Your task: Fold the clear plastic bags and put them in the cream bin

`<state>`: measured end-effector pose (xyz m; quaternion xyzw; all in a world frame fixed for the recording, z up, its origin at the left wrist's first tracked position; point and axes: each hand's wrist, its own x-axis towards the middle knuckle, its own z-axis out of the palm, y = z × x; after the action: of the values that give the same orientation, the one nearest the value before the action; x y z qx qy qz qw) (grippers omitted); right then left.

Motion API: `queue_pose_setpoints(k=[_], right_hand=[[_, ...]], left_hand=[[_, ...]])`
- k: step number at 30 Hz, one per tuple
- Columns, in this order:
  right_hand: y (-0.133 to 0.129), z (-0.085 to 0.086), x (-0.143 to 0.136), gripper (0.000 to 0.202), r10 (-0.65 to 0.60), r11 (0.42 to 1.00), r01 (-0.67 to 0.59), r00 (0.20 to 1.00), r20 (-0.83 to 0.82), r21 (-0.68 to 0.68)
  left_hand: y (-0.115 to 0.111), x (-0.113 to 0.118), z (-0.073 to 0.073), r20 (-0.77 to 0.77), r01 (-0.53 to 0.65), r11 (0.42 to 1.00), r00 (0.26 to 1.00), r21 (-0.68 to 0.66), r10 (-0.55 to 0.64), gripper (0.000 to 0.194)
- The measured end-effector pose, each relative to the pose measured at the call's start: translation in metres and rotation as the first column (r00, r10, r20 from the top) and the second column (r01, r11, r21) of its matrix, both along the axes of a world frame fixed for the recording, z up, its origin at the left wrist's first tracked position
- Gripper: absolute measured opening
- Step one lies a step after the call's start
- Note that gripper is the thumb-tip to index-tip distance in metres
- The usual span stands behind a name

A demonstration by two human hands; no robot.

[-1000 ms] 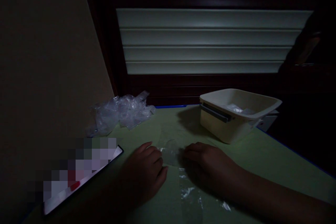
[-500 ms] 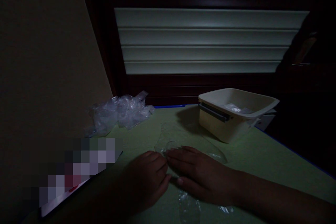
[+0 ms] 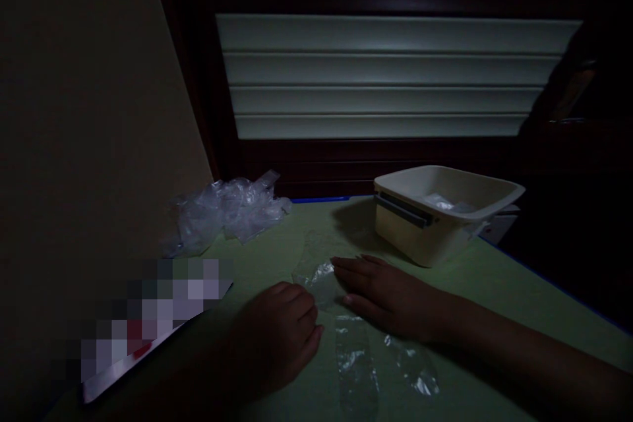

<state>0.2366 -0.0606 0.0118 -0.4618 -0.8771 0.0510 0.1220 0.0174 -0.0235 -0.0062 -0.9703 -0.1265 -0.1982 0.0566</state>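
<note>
A thin clear plastic bag [image 3: 322, 280] lies on the green tabletop, wrinkled and shiny near its middle. At its near left edge my left hand [image 3: 281, 336] is closed, fingers curled onto the plastic; the exact grip is hidden. My right hand [image 3: 388, 297] lies flat over the right part of the bag, fingers stretched and pointing left. Closer to me, clear plastic strips [image 3: 356, 359] spread over the table, and another shiny piece [image 3: 420, 372] shows below my right wrist. The dim light makes the outlines of the plastic hard to follow.
A heap of crumpled clear bags [image 3: 232, 208] sits at the back left. At the back right stands a cream bin [image 3: 410, 237] with a grey handle and some plastic inside. A flat, blurred-out item [image 3: 158, 326] lies at left. A louvred panel [image 3: 380, 79] rises behind the table [image 3: 316, 217].
My right hand has slid away from my left hand, up and slightly right across the bag, uncovering its wrinkled middle and the plastic strips nearer me. My left hand stays almost in place.
</note>
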Motion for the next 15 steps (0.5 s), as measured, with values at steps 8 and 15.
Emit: queue_pose_setpoints(k=[8, 15], right_hand=[[-0.001, 0.008, 0.000, 0.026, -0.196, 0.979, 0.194, 0.980, 0.027, 0.067], [-0.003, -0.008, -0.012, 0.022, -0.105, 0.989, 0.113, 0.991, -0.084, 0.096]], left_hand=[[0.000, -0.001, 0.002, 0.008, -0.011, 0.996, 1.000, 0.088, 0.011, 0.022], [-0.005, -0.002, 0.008, 0.037, 0.055, 0.996, 0.998, 0.072, -0.057, 0.018]])
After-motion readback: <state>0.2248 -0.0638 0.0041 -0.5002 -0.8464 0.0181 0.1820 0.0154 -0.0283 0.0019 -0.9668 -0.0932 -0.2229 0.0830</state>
